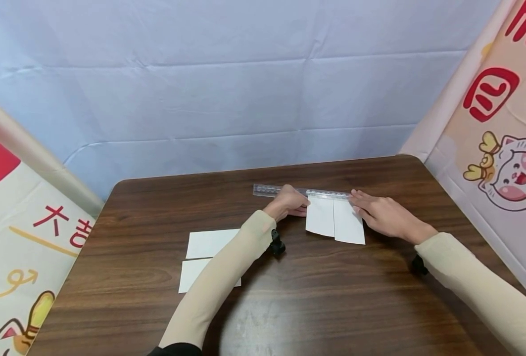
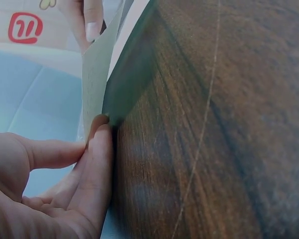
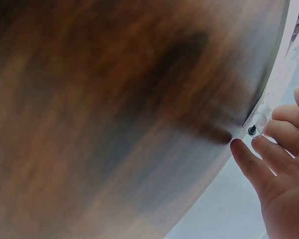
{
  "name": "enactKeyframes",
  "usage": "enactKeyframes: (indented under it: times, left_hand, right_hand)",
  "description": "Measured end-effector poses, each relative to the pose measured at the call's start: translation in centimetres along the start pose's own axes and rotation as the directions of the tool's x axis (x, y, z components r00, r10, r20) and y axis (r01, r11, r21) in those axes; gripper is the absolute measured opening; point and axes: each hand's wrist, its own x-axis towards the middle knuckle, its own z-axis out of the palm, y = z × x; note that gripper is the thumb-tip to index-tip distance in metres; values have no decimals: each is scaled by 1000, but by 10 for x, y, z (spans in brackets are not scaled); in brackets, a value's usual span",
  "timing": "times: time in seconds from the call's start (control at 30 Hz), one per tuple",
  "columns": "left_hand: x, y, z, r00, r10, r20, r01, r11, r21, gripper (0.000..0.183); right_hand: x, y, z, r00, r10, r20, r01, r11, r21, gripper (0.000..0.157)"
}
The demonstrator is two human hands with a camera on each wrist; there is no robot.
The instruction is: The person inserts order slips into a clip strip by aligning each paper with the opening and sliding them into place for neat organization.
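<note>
A clear plastic ruler lies across the top edge of a white paper sheet on the wooden table. A line runs down the middle of this sheet, and its lower edge is stepped. At the sheet's upper left, my left hand pinches the paper's edge between thumb and fingers. The left wrist view shows the paper tilted up from the table at these fingertips. My right hand presses at the ruler's right end with extended fingers. In the right wrist view, fingertips meet the ruler's holed end.
Two white paper pieces lie at the left of the brown table, partly covered by my left sleeve. A pale blue cloth hangs behind the table's far edge. Printed banners stand at both sides.
</note>
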Motion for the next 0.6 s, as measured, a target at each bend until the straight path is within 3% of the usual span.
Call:
enactKeyframes:
  times: [0.6]
  left_hand:
    - [-6, 0, -3, 1000, -11, 27, 11, 999, -36, 18]
  right_hand:
    - [-1, -1, -3, 1000, 10, 30, -10, 1000, 4, 47]
